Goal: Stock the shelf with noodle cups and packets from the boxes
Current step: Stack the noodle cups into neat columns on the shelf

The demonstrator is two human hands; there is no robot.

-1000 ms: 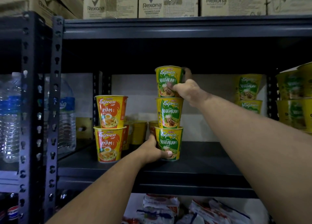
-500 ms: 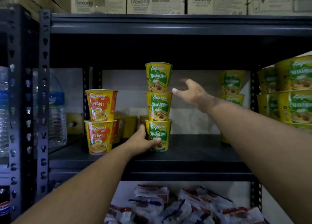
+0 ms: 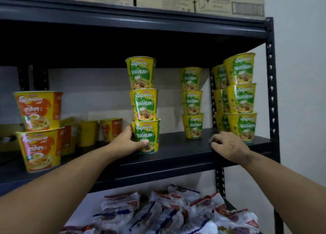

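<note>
Noodle packets (image 3: pixel 158 214) fill the lower tier as, on the dark shelf (image 3: pixel 183 156) above, a left hand (image 3: pixel 127 143) grasps the bottom cup (image 3: pixel 147 136) of a three-high vegetarian stack and the right hand (image 3: pixel 229 148) rests with fingers loosely curled, holding nothing, before more green stacks (image 3: pixel 241 96) and cardboard boxes (image 3: pixel 227 2) overhead.

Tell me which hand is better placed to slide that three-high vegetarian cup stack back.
Left. The left hand already grips the bottom cup of the stack, while the right hand rests on the shelf edge, holding nothing.
</note>
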